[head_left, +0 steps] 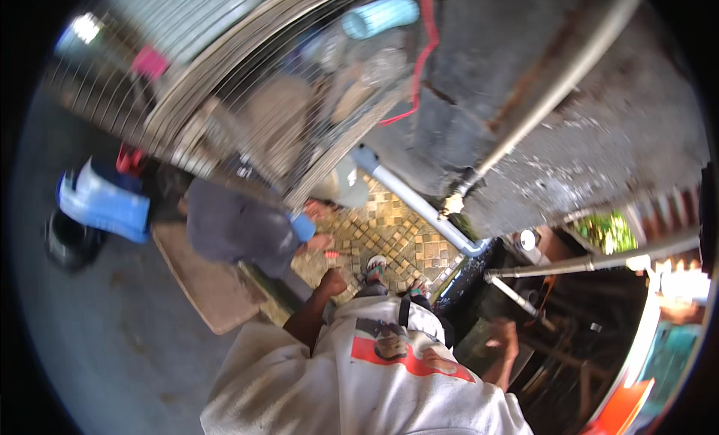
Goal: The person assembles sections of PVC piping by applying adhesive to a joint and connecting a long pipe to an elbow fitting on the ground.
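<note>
My left hand (pixel 332 283) hangs in front of my left side, closed into a fist, with nothing visible in it. It is apart from everything, nearest to a crouching person in dark clothing (pixel 238 224). Out to my right, my right hand (pixel 503 334) is a little blurred; its fingers look loosely apart and I see nothing in them. Below it lies a dark, cluttered area. A small blue container (pixel 302 227) is at the crouching person's hands, and a small red object (pixel 332 254) shows just beyond my left fist.
My sandalled feet stand on yellowish tiles (pixel 359 229). A grey pipe (pixel 408 191) runs along a dark drain on the right. Ahead rises a wire-fronted wooden rack (pixel 299 120) with a light-blue container (pixel 380 17). A brown board (pixel 202 278) and blue plastic container (pixel 105 203) are at left.
</note>
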{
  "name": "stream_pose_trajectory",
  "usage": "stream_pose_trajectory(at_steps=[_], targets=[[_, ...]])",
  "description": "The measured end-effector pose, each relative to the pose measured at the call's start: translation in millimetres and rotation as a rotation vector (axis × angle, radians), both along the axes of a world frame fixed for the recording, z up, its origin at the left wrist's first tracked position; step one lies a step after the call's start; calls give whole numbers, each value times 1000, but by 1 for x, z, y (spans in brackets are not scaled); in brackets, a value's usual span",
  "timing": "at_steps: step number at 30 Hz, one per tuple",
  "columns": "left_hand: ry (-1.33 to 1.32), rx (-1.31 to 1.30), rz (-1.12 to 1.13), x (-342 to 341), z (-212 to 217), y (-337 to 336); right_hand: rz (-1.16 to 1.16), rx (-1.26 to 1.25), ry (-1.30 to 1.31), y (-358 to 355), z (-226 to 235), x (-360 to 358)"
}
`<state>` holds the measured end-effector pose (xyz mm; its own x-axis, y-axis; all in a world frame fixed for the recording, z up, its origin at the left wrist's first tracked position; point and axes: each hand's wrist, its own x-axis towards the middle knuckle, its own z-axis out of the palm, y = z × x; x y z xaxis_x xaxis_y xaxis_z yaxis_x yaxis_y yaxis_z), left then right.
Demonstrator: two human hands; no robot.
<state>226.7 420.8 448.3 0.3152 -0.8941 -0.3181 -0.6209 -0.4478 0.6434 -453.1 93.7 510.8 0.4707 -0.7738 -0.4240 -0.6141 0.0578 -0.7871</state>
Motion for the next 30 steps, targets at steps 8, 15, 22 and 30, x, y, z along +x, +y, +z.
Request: stream_pose_trajectory(at_steps=[8, 15, 22, 30], targets=[[155, 285, 597, -118, 4, 78, -55, 640, 123, 56, 29, 108], [87, 352, 483, -173, -15, 86, 56, 558, 233, -14, 40, 119], [202, 243, 860, -185, 49, 49, 145, 580, 385, -70, 33, 99], [63, 363, 848, -194, 45, 70, 200, 583, 219, -32, 21, 118]])
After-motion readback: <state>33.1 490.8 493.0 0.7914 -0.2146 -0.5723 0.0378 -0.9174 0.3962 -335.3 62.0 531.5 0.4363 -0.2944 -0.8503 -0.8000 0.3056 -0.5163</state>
